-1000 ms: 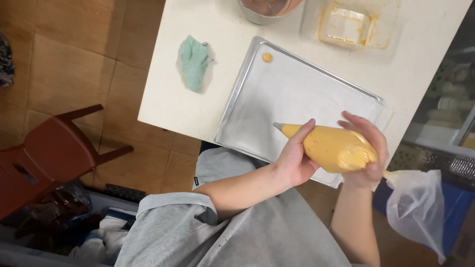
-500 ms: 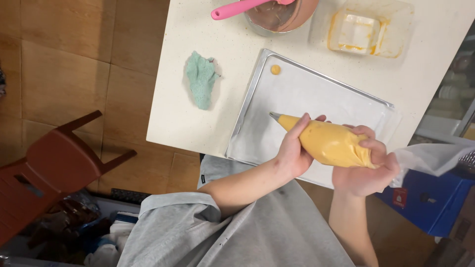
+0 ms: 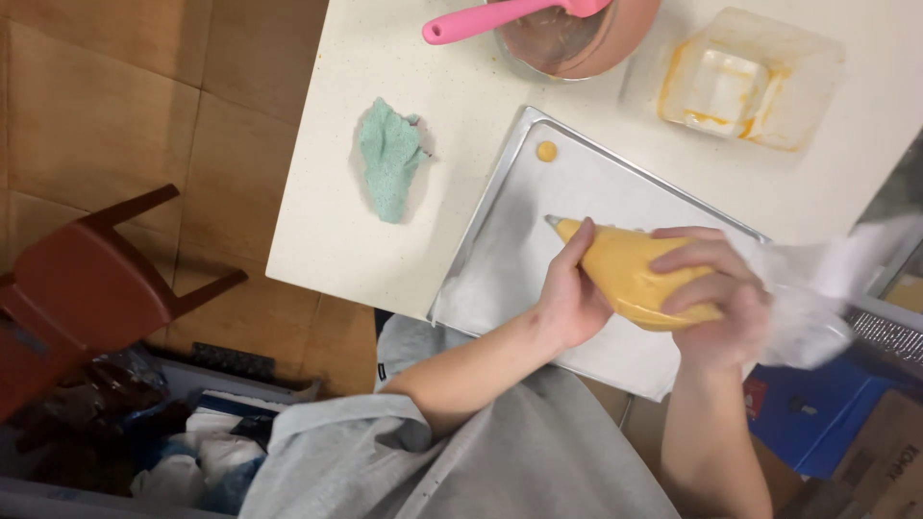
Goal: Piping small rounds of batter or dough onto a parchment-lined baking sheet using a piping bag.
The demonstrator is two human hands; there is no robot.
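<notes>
A piping bag [image 3: 630,274] full of orange batter lies across a metal baking tray [image 3: 500,183] lined with white paper. My right hand [image 3: 721,303] is closed around the fat rear of the bag. My left hand [image 3: 572,298] cups it near the front, just behind the nozzle [image 3: 554,223], which points up and left over the paper. One small round orange dot of batter [image 3: 546,151] sits near the tray's far left corner, apart from the nozzle. The bag's loose clear tail [image 3: 827,288] trails to the right, blurred.
On the pale table [image 3: 317,192], a crumpled green cloth [image 3: 389,159] lies left of the tray. A bowl [image 3: 577,38] with a pink spatula [image 3: 490,17] and a clear tub [image 3: 745,82] smeared orange stand behind it. A red chair [image 3: 87,288] is on the floor at left.
Both hands carried the piping bag up and left over the tray, bringing the nozzle nearer the orange dot. The view shifted, so the bowl and pink spatula now show.
</notes>
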